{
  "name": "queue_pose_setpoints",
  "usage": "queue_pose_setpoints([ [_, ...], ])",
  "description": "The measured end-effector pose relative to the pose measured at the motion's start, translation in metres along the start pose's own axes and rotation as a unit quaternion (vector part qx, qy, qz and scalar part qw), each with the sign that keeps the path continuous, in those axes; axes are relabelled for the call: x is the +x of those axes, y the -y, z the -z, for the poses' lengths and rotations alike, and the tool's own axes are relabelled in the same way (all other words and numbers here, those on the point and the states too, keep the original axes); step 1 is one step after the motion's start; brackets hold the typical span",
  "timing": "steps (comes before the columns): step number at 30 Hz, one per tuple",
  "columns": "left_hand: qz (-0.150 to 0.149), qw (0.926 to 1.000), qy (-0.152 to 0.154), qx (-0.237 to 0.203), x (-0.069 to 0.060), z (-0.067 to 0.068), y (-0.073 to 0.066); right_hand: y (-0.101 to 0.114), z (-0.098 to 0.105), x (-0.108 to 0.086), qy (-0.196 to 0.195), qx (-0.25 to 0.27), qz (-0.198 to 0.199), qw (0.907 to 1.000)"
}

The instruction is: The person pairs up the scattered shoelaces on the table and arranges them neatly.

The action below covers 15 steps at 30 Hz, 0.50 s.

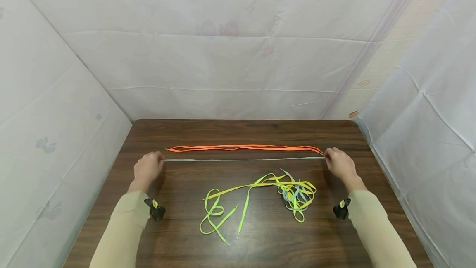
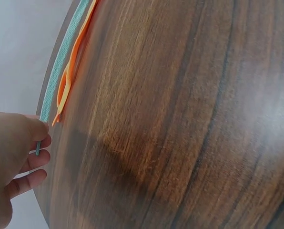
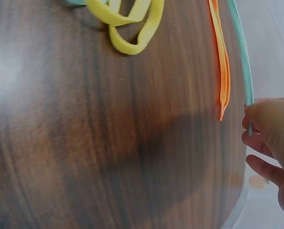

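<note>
A pale mint-green shoelace point(image 1: 243, 160) is stretched taut and nearly straight between both hands. My left hand point(image 1: 149, 166) pinches one end between thumb and index finger; the tip of the lace point(image 2: 37, 149) pokes out below the fingers in the left wrist view. The other end is pinched by my right hand point(image 1: 339, 163), its tip point(image 3: 250, 129) also sticking out. Just beyond the mint lace, an orange shoelace point(image 1: 241, 147) lies on the table, folded into long parallel strands. Its ends lie close to both hands.
On the brown wooden table point(image 1: 178, 243), nearer my body, lies a loose tangle of yellow-green shoelaces point(image 1: 256, 184) with a pale blue lace point(image 1: 296, 193) mixed into its right side. White sheeting point(image 1: 223, 65) hangs behind the table and along both sides.
</note>
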State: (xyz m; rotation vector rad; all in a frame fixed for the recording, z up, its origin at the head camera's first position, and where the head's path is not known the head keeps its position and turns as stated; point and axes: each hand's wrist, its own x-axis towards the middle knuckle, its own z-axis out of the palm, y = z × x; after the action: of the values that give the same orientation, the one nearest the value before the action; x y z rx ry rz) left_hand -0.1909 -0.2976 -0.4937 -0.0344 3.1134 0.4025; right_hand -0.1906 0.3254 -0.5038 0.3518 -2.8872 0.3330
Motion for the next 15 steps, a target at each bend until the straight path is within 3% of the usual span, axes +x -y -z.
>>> queue_pose_setpoints([
  [9, 0.031, 0.9994, 0.008, -0.013, 0.012, -0.002, 0.001, 0.003, -0.003, 0.012, 0.03, 0.001, -0.04, 0.9988],
  [15, 0.067, 0.9974, 0.014, -0.023, 0.018, -0.005, -0.002, 0.005, -0.008, 0.016, 0.064, 0.01, -0.076, 0.995],
])
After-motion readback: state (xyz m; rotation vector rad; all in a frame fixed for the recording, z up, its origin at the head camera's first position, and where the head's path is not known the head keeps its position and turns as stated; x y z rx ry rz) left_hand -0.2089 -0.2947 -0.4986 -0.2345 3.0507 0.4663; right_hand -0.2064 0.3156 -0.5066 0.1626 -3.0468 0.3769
